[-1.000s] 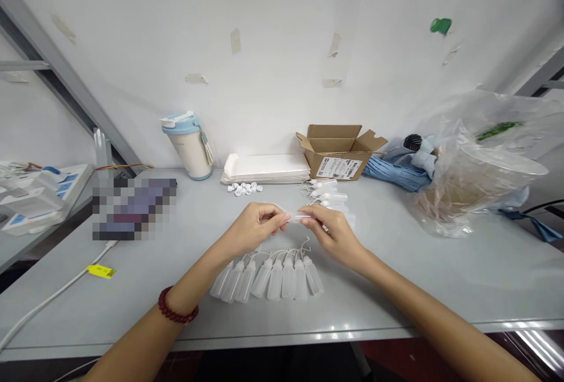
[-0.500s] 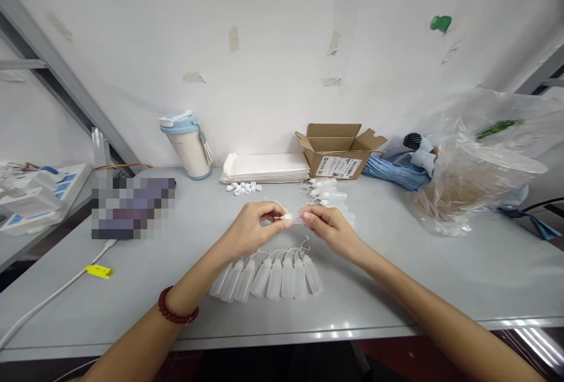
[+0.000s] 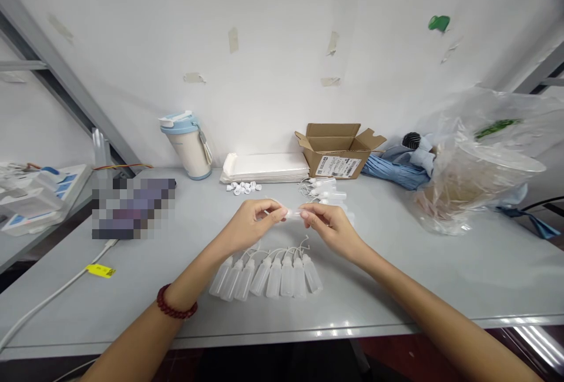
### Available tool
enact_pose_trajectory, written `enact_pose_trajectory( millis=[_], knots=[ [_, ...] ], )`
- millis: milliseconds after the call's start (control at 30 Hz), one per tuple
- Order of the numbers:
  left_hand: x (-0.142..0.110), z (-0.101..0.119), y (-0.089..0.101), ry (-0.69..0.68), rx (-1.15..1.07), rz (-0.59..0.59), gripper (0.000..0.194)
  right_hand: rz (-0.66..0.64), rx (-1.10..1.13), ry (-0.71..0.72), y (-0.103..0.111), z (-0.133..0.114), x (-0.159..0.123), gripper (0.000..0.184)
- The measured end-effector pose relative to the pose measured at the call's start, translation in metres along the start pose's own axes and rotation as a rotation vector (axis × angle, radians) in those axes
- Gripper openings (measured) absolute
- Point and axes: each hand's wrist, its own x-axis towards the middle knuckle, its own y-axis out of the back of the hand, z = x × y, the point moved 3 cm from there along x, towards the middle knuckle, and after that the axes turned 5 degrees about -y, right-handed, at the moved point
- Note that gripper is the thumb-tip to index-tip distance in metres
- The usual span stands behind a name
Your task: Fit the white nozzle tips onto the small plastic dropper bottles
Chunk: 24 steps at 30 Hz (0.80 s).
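Between my hands, above the middle of the table, lies a small translucent plastic bottle point(image 3: 294, 214), held sideways. My right hand point(image 3: 325, 223) pinches its body end. The fingers of my left hand point(image 3: 259, 219) close on its neck and white cap end, which they largely hide. Below my hands, a row of several similar bottles point(image 3: 274, 278) lies flat with thin white tubes pointing away from me. More of these bottles point(image 3: 333, 195) are beyond my right hand, partly covered by it. Several small white caps point(image 3: 241, 188) sit in a pile beyond my left hand.
Along the wall stand a cup with a blue lid point(image 3: 187, 147), a stack of white envelopes point(image 3: 267, 166) and an open cardboard box point(image 3: 337, 158). A blue folded umbrella point(image 3: 394, 171) and a plastic-bagged container point(image 3: 480, 176) are right. A phone point(image 3: 134, 208) with a cable lies left.
My left fingers have shifted slightly along the bottle's cap end and now cover more of it. My right hand keeps its pinch; the other things stay in place.
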Motion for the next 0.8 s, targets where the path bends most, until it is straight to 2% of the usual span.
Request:
enact_pose_trajectory(
  millis=[100,167,233,300,400,533,800],
  knots=[
    [0.003,-0.011,0.015,0.048,0.094,0.062,0.034,0.084,-0.083,0.047,0.013,0.003,0.005,0.029],
    [0.005,-0.024,0.033,0.067,0.237,0.172,0.034,0.162,-0.178,0.061,0.027,0.010,0.011,0.029],
    [0.007,-0.040,0.054,0.030,0.464,0.304,0.030,0.258,-0.322,0.073,0.044,0.019,0.017,0.028],
    [0.008,-0.059,0.072,0.032,0.679,0.357,0.029,0.293,-0.444,0.069,0.059,0.030,0.023,0.027],
    [0.008,-0.088,0.088,0.103,0.855,0.374,0.029,0.249,-0.533,0.031,0.072,0.045,0.029,0.024],
    [0.011,-0.108,0.090,0.112,0.864,0.318,0.035,0.176,-0.522,-0.028,0.079,0.055,0.031,0.023],
    [0.015,-0.112,0.087,0.153,0.838,0.286,0.031,0.077,-0.599,-0.044,0.083,0.053,0.029,0.019]
  ],
)
